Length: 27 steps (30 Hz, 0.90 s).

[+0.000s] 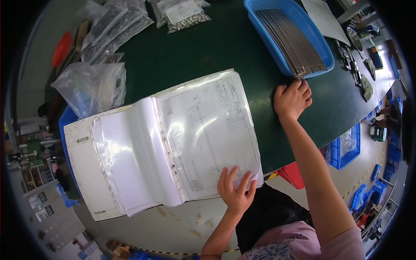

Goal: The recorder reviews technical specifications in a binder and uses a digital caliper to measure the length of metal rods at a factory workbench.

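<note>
Two bare hands — left hand spread flat on the open white plastic-sleeved binder, right hand curled, fingertips at the thin grey metal rods — in a blue plastic basket.

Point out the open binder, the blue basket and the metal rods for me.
open binder [203, 130], head view: on the right-hand sleeved drawing page.
blue basket [264, 32], head view: on its left wall.
metal rods [294, 43], head view: on the bundle's middle.

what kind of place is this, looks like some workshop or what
Most likely a factory assembly or workshop bench. A ring binder of plastic-sleeved technical drawings lies open on the green work mat, a blue plastic basket of thin metal rods stands beside it, and clear bags of small metal parts are piled nearby.
</note>
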Available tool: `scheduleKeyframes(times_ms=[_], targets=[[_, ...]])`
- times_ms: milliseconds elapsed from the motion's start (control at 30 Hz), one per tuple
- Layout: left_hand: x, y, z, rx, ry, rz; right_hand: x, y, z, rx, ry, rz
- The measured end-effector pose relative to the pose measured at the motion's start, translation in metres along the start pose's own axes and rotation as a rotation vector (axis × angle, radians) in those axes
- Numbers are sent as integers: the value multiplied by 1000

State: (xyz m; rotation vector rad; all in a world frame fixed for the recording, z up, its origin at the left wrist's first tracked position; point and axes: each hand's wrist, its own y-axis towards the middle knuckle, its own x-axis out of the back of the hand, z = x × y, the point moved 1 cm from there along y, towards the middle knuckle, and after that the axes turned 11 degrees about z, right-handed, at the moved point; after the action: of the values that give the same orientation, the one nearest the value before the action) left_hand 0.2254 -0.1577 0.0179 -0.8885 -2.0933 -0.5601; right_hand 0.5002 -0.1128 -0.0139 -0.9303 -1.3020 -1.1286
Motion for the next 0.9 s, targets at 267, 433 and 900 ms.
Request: scheduleKeyframes(times_ms=[267, 433, 900], targets=[[15, -31, -3, -20, -108, 33, 1, 0, 1, -10, 3, 1], [66, -36, 36, 282, 96, -451, 0, 0, 0, -12, 16, -1], [111, 36, 93, 288, 481, 158, -5, 4, -4, -6, -28, -3]])
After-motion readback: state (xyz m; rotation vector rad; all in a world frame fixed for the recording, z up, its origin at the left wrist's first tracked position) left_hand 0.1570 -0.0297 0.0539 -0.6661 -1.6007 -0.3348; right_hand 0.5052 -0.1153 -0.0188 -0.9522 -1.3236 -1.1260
